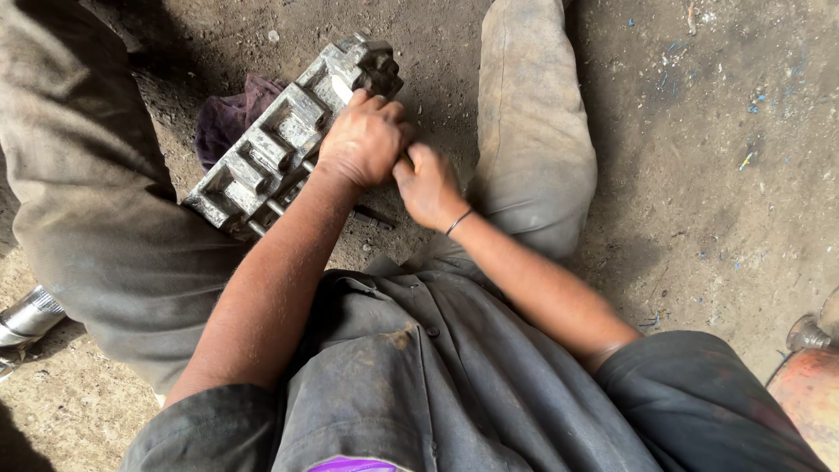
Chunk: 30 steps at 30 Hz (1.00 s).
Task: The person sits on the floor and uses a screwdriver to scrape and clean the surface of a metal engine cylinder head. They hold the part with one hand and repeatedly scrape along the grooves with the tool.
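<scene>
Left hand: the left hand (363, 140) lay closed over the near end of a cast metal housing (284, 140), fingers curled around its edge and holding it firmly.
Right hand: the right hand (428, 185) was clenched just beside the left, thumb touching it; whatever it pinched was hidden, so I could not tell what it gripped.
Housing place: it rested tilted on the dirt floor (699, 175) between the person's legs, its far end over a dark purple rag (225, 118).
Housing make: grey cast metal, ribbed into square pockets, dull and grimy, with thin steel rods (280, 199) along its lower side.
Slip risk: in my judgement, the greasy casting could twist out of the one holding hand, because it sat tilted on loose dirt.
Pinch risk: the knuckles were crowded together at a sharp-edged rib, so a sudden give could scrape them.
Grit risk: dust from the floor could get into the open pockets.
Nearby: a shiny metal pipe (28, 316) at the left edge, a rusty orange object (808, 393) at the right.
</scene>
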Each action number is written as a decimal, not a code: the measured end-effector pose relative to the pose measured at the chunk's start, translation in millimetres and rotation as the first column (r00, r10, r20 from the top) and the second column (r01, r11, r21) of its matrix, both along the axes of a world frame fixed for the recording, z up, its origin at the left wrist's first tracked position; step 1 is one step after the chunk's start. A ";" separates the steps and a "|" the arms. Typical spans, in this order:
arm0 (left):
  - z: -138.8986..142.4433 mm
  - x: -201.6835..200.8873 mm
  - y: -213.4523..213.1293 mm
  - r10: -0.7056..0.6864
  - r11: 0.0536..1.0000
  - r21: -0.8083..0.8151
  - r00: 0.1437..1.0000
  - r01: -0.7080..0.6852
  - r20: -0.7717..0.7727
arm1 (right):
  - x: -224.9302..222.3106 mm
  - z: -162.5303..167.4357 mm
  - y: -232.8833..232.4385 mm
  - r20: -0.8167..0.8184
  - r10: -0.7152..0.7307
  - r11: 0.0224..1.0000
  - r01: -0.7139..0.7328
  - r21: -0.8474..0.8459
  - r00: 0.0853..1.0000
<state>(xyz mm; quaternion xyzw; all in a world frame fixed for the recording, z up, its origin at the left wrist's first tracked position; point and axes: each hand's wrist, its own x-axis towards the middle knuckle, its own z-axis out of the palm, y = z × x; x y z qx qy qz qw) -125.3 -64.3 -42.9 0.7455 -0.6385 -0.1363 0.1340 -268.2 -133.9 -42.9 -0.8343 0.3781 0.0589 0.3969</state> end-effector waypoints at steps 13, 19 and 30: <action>-7.9 -13.0 8.0 -0.101 0.979 -0.154 0.973 0.135 0.206 | -23.8 12.6 4.3 0.081 0.054 0.998 -0.054 0.007 0.995; -7.1 -14.2 13.7 -0.062 0.973 -0.213 0.990 0.088 0.129 | -24.6 18.2 4.5 0.060 0.083 0.995 -0.080 -0.057 0.995; -1.1 -2.9 2.3 0.060 0.994 -0.087 0.997 -0.063 -0.040 | 17.2 5.3 -40.9 -0.082 0.204 0.979 -0.204 0.010 0.975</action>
